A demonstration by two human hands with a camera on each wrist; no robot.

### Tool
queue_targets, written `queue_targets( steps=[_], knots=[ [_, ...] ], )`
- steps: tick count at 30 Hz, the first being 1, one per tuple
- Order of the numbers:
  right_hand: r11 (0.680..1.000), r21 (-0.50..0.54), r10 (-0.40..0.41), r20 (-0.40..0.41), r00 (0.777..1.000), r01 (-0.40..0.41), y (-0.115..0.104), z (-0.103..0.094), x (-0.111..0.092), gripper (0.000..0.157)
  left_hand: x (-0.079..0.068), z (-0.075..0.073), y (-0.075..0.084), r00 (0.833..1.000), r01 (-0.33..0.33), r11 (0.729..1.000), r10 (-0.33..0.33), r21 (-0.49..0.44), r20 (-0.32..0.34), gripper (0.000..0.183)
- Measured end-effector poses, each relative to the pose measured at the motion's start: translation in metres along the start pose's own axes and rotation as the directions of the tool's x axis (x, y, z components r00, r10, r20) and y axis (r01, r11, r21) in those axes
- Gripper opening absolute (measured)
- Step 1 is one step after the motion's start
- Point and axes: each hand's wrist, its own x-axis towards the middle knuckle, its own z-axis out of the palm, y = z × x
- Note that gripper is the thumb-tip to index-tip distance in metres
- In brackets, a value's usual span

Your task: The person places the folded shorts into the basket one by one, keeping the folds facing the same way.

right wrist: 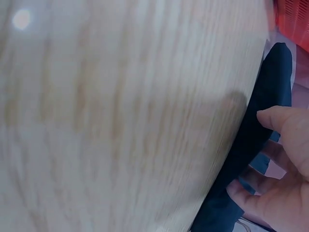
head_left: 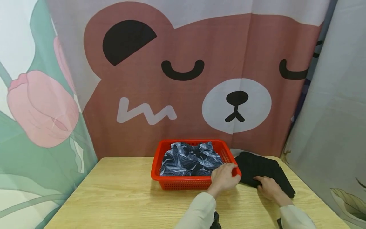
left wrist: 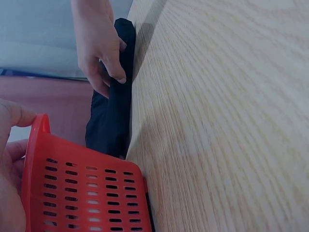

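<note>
A red plastic basket (head_left: 186, 183) with slotted walls stands on the table, a dark blue-and-grey leaf-patterned garment (head_left: 191, 160) lying inside it. My left hand (head_left: 224, 177) grips the basket's rim at the near right corner. Beside the basket, to its right, lies a folded black garment (head_left: 257, 163). Over its near edge is my right hand (head_left: 270, 188), fingers relaxed and a little spread. In the right wrist view, the thumb and fingertips of that hand (right wrist: 287, 164) rest on the black cloth (right wrist: 265, 92). Its far side is partly hidden behind the basket.
The light wooden table (head_left: 114, 197) extends left and in front of the basket. A curtain with a bear print (head_left: 183, 105) hangs right behind the table's far edge. Another pale curtain (head_left: 323, 127) hangs along the right side.
</note>
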Motion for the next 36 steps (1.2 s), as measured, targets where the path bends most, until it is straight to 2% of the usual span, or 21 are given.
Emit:
queue_targets(
  steps=[9, 26, 36],
  knots=[
    [0.998, 0.023, -0.058, -0.011, 0.998, 0.058, -0.001, -0.001, -0.005, 0.026, -0.001, 0.001, -0.003, 1.0, 0.009, 1.0, -0.008, -0.005, 0.021, 0.038],
    [0.986, 0.073, -0.152, 0.071, 0.986, 0.147, -0.009, -0.017, -0.028, 0.023, -0.001, 0.001, -0.006, 0.998, -0.017, 0.999, 0.014, 0.051, 0.061, 0.042],
    [0.986, 0.129, -0.13, 0.158, 0.979, 0.11, -0.01, -0.026, -0.042, 0.024, 0.0, 0.004, -0.004, 0.997, -0.041, 0.997, 0.036, 0.062, 0.067, 0.043]
  ],
)
